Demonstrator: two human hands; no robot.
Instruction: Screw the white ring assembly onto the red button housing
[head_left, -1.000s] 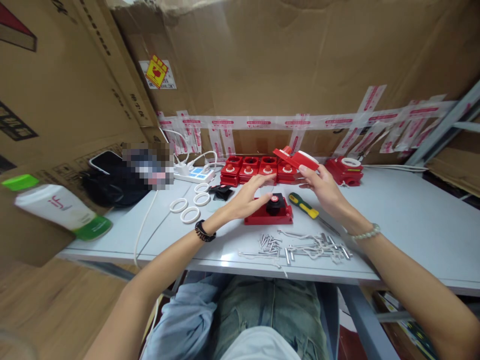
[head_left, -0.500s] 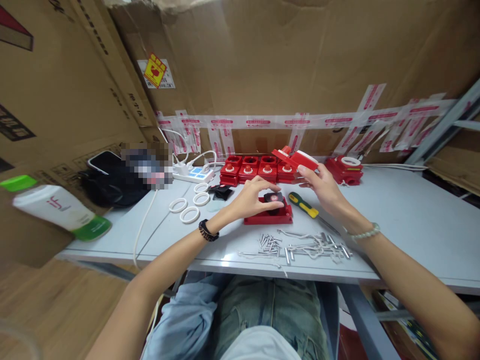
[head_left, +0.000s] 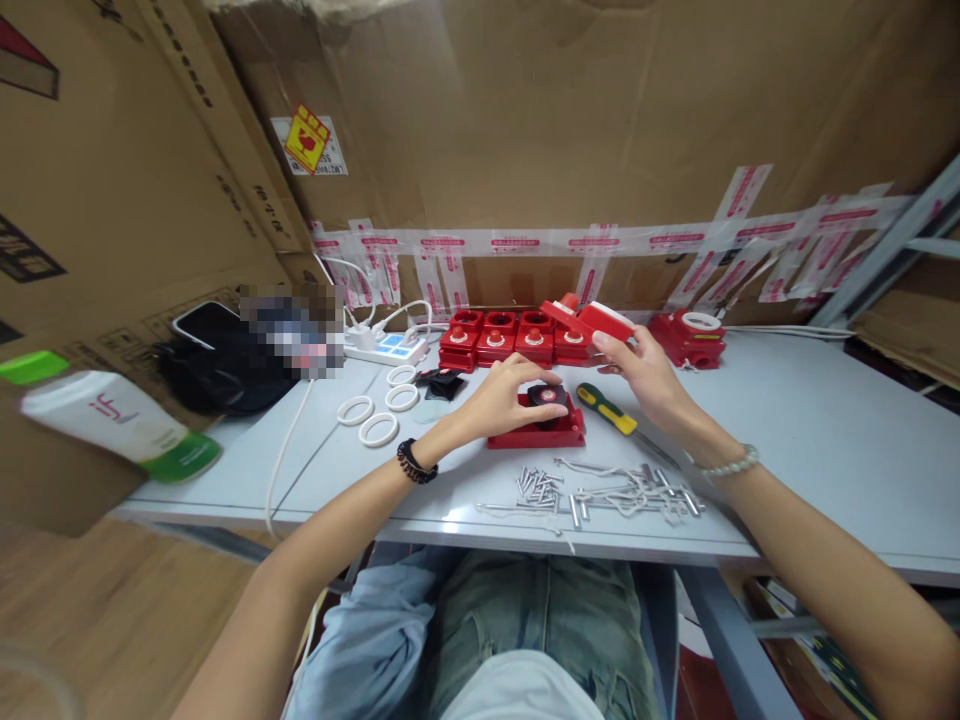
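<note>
My left hand (head_left: 504, 398) has its thumb and fingers around a black round part (head_left: 549, 396) with a red-and-white centre. That part sits in an open red housing (head_left: 517, 438) on the table. Off to the right, my right hand (head_left: 641, 372) is closed on the edge of a red cover (head_left: 609, 320) with a white face, held tilted above the table. A screwdriver (head_left: 611, 410) with a green and yellow handle lies between my hands. Loose screws (head_left: 538, 487) and metal pins with white cords (head_left: 637, 495) are spread in front of the housing.
Several red housings (head_left: 496, 345) stand in a row behind my hands, and a red unit (head_left: 690, 340) sits at right. White rings (head_left: 379, 430), a power strip (head_left: 386, 347) and a bottle (head_left: 120, 420) are at left. Cardboard (head_left: 525, 120) walls the back.
Both hands keep nearly the same place and hold. The red cover in my right hand has shifted very slightly left and down.
</note>
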